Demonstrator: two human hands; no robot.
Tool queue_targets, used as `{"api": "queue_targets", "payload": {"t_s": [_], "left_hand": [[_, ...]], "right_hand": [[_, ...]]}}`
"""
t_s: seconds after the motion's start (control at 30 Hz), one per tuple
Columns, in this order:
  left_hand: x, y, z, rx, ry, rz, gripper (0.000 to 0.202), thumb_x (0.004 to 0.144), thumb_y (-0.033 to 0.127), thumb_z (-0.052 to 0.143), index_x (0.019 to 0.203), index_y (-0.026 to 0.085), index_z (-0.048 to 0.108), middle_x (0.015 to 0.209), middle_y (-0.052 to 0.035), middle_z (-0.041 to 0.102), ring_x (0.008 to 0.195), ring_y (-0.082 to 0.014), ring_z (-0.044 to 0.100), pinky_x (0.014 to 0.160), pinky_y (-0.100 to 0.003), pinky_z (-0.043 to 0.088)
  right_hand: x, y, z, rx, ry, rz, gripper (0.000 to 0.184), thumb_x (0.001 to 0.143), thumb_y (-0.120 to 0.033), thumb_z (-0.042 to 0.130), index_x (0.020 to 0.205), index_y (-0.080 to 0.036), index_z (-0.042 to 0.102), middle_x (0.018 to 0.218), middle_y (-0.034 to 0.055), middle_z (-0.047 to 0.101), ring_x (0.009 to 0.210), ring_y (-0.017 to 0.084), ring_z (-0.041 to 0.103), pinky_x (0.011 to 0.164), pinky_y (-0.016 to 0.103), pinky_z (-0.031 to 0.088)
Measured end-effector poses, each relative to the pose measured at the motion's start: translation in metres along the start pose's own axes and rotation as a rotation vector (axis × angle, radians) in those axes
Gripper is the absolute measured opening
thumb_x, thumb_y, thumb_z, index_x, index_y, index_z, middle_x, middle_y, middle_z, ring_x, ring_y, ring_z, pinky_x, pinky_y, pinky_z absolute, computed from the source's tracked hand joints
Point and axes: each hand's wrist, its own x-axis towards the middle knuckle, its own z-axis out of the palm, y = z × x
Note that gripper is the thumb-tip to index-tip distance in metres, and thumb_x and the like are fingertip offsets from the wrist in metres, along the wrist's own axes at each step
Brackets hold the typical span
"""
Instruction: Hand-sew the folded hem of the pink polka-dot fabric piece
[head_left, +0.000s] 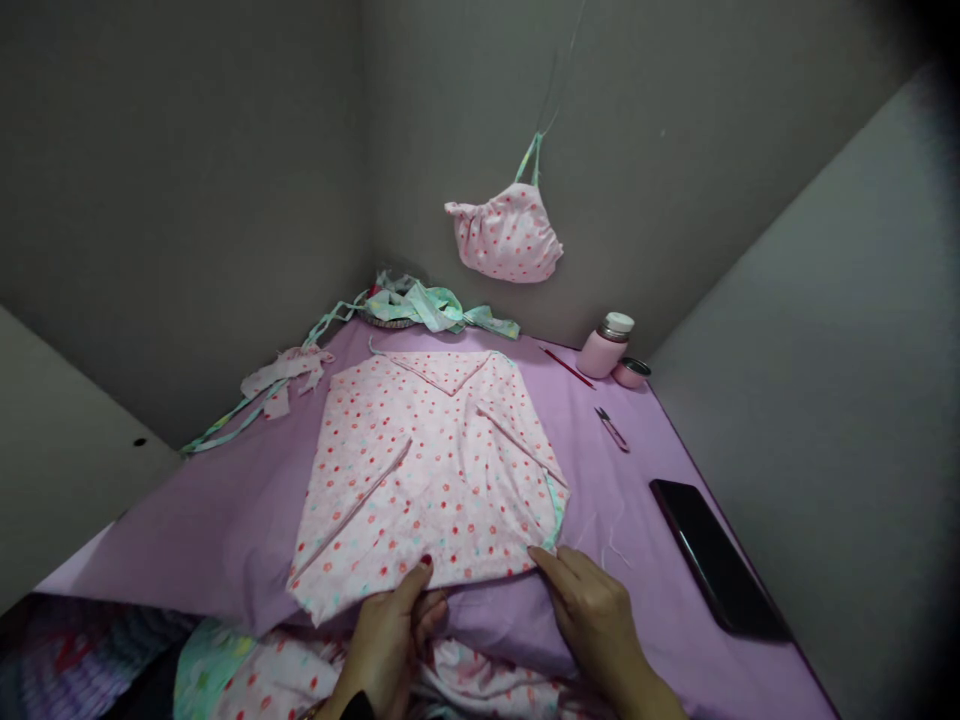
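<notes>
A pink dotted cloth point(427, 480) with folded corners lies spread on the purple table cover point(240, 510). My left hand point(390, 635) grips its near edge, thumb on top and fingers curled beneath. My right hand point(592, 610) rests flat beside the cloth's near right corner, fingers stretched out, the fingertips touching the edge.
A finished pink pouch point(506, 235) hangs on the wall. Fabric scraps point(289, 375) and mint strips in a basket point(420, 305) lie at the back. A pink jar point(606, 345), its lid point(631, 372), a red pencil point(566, 367), snips point(613, 429) and a black phone point(716, 565) sit on the right.
</notes>
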Motion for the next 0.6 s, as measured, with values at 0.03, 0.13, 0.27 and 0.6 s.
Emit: {"api": "queue_targets", "payload": {"t_s": [0.03,0.13,0.27,0.6], "left_hand": [[0.0,0.0,-0.001,-0.019,0.01,0.007,0.012,0.075,0.009,0.062,0.086,0.005,0.061,0.08,-0.01,0.069,0.059,-0.0115,0.064,0.058,-0.018,0.053],[-0.001,0.002,-0.001,-0.06,0.036,0.032,0.013,0.077,0.011,0.061,0.09,0.008,0.059,0.084,-0.0083,0.068,0.057,-0.01,0.063,0.057,-0.019,0.053],[-0.002,0.004,-0.002,-0.062,0.058,0.037,0.015,0.078,0.013,0.06,0.093,0.008,0.058,0.087,-0.01,0.068,0.06,-0.0104,0.063,0.059,-0.02,0.053],[-0.002,0.002,-0.004,0.012,0.068,0.004,0.016,0.074,0.025,0.065,0.071,0.011,0.058,0.057,-0.0025,0.061,0.045,-0.011,0.057,0.044,-0.02,0.045]], "right_hand": [[0.0,-0.001,0.001,0.003,-0.001,0.002,0.033,0.084,-0.007,0.034,0.093,-0.014,0.065,0.07,0.0067,0.06,0.065,0.015,0.058,0.059,0.023,0.044],[-0.001,-0.001,0.004,0.004,-0.003,0.007,0.033,0.084,-0.009,0.034,0.092,-0.015,0.066,0.071,0.0076,0.062,0.065,0.016,0.06,0.058,0.024,0.047],[0.001,0.003,-0.004,0.094,-0.064,0.05,0.03,0.086,-0.014,0.036,0.095,-0.017,0.065,0.081,0.0082,0.066,0.072,0.018,0.063,0.061,0.026,0.05],[0.055,-0.043,-0.018,0.697,-0.362,0.19,0.02,0.087,-0.02,0.039,0.085,-0.018,0.059,0.076,0.0017,0.063,0.07,0.012,0.059,0.063,0.019,0.041]]}}
